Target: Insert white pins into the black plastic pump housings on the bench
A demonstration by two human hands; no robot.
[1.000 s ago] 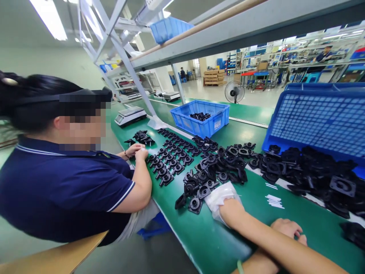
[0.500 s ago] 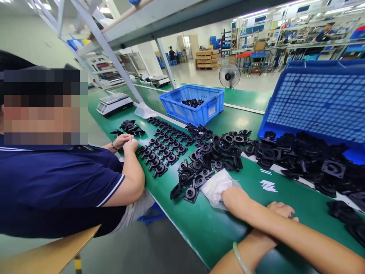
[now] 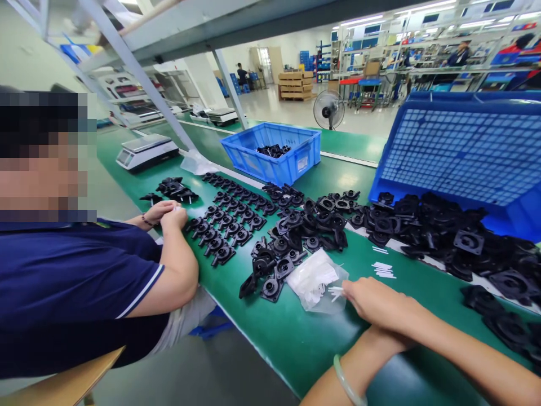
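My right hand (image 3: 374,301) reaches leftward across my left arm. Its fingers are pinched on a few thin white sticks (image 3: 336,291), just over the edge of a clear plastic bag (image 3: 310,279) that holds more of them. Under the right wrist lies my left hand (image 3: 391,337), with a pale green bangle (image 3: 347,380) farther down the arm; its fingers are hidden. Loose white sticks (image 3: 384,270) lie in a small group on the green table (image 3: 270,321). Black plastic parts (image 3: 276,262) are heaped beside the bag.
At the left a co-worker (image 3: 84,282) sits with both hands together, near rows of black parts (image 3: 224,228). A tipped blue crate (image 3: 460,152) spills black parts at the right. Another blue crate (image 3: 274,149) and a white scale (image 3: 146,151) stand farther back.
My right hand has come out of the bag, moving right with white sticks between its fingers. The left hand's fingers, visible before, are now covered. The view has shifted slightly.
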